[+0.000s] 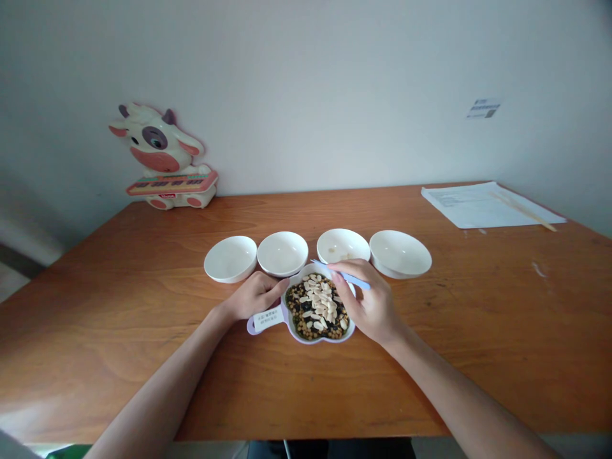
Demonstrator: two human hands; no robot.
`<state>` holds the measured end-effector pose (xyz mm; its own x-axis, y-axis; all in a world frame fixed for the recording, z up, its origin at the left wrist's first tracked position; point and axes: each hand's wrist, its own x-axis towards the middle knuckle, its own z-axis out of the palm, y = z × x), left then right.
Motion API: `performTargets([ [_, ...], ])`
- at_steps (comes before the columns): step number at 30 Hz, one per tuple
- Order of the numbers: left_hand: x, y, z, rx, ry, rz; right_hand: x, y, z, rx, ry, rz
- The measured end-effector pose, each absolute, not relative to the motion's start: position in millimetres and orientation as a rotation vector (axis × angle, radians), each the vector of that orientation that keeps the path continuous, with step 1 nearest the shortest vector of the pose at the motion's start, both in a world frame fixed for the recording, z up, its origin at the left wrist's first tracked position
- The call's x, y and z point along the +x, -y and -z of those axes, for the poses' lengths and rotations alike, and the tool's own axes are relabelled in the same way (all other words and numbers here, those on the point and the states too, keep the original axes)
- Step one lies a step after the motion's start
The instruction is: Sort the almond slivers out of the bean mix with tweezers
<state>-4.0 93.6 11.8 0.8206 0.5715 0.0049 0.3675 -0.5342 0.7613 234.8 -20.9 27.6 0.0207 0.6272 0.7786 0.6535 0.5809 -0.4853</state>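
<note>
One blue utensil (354,280) crosswise, in right hand (373,309)

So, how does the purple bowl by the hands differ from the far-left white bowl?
The purple bowl holds mixed dark, yellow and pale seeds; the far-left white bowl looks empty. The purple bowl has a labelled handle; the white one has none. The left hand grips the purple bowl, the right hand holds a blue tool above it; no hand touches the white bowl. Both stand upright on the table.
</note>
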Motion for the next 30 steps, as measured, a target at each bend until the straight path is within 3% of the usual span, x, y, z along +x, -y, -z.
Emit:
performTargets([
  [30, -3.7, -92.3, -14.1, 2.172, -0.682, -0.336, 235.3, 27.8, -34.3, -0.824, 2.024, -0.046],
])
